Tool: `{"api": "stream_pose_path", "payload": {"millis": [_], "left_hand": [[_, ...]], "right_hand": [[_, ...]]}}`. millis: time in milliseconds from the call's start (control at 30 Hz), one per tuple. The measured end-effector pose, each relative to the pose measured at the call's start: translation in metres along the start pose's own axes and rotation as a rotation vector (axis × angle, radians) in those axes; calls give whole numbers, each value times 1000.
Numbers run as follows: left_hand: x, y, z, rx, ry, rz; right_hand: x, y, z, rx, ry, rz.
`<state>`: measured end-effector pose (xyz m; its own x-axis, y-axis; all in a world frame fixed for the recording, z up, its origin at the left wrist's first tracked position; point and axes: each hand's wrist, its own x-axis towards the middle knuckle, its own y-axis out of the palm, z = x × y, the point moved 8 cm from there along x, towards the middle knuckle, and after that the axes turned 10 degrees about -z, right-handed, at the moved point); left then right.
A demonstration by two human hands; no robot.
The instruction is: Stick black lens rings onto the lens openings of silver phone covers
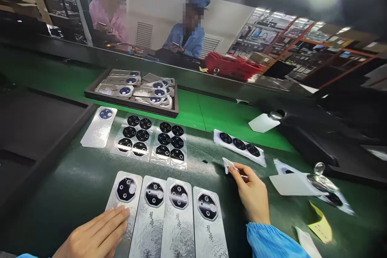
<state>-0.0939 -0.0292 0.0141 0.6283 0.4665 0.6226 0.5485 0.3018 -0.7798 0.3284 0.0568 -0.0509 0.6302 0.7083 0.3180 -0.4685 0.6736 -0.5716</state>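
Note:
My left hand (pixel 98 231) lies with fingers outstretched on the lower part of a silver panel (pixel 136 187), shaped like a phone back cover, with a black octagonal camera plate at its top. Beside it, three similar silver panels (pixel 177 225) stand in a row, dark lettering on their faces. My right hand (pixel 250 189) pinches a small crumpled white wipe (pixel 229 164) between thumb and fingers, just above the green mat. Close behind that hand is a clear strip (pixel 240 146) with three black camera plates. Two clear sheets of black plates (pixel 165 139) lie farther left.
A dark tray (pixel 133 107) of silver panels sits at the back left, near a small stack of panels (pixel 98 129). Two white bottles with metal tops (pixel 292 184) stand right. Yellow paper (pixel 321 223) lies near my right sleeve. Two people (pixel 189 34) sit beyond the bench.

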Motion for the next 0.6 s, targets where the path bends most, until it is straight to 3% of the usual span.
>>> {"api": "stream_pose_path", "payload": {"millis": [167, 433, 600], "left_hand": [[-3, 3, -1, 15, 0, 57], [-1, 1, -2, 35, -16, 27], [-12, 7, 2, 121, -10, 133]], "right_hand": [[2, 8, 3, -58, -102, 25], [2, 6, 9, -194, -226, -5], [2, -11, 21, -164, -285, -109]]}}
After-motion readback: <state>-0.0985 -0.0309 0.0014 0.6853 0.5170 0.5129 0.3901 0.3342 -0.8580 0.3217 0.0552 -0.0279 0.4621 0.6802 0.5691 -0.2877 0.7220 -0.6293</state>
